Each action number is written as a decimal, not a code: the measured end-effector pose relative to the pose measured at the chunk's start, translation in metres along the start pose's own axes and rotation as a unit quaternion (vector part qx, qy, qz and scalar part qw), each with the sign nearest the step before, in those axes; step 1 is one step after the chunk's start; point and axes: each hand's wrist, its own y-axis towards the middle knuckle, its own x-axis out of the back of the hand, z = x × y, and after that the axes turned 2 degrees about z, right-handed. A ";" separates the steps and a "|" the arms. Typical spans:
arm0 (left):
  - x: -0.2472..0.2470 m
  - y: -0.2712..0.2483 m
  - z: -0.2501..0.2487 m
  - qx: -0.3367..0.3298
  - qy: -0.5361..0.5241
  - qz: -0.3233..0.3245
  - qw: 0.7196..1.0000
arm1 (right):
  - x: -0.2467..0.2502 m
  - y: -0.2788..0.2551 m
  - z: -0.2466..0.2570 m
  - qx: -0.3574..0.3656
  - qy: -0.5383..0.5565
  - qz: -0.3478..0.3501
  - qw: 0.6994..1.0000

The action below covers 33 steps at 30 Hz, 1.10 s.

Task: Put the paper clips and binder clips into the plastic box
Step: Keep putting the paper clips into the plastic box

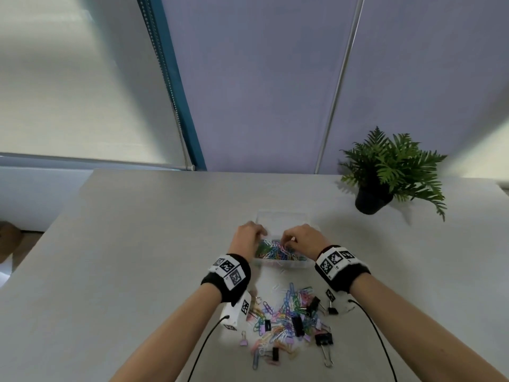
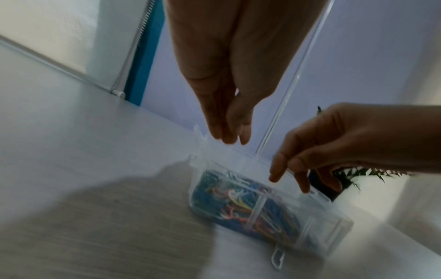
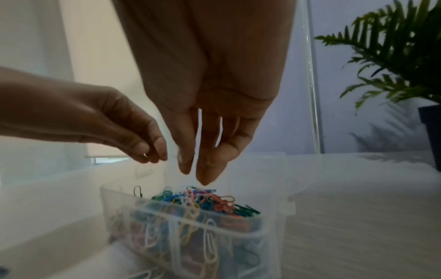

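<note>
Both hands hover over the clear plastic box with its lid swung open (image 1: 281, 264), so the step looks like a drop. To do it well, let go low over the middle, so nothing skips the rim. The box sits mid-table, already heaped with multicoloured wire paper clips (image 3: 200, 202); its far end looks emptier. On the pale grey table (image 1: 137, 257), nearer the person, lies the loose pile of coloured paper clips (image 1: 286, 318), mixed with black and pastel binder clips (image 1: 297, 325). The left hand (image 2: 229, 113) hangs fingers down, close together, nothing visibly held. The right hand (image 3: 205, 143) is loosely spread, empty too.
</note>
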 end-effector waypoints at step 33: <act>-0.014 -0.107 0.041 -0.046 0.181 0.110 0.976 | -0.091 -0.069 0.038 0.065 -0.111 0.051 0.990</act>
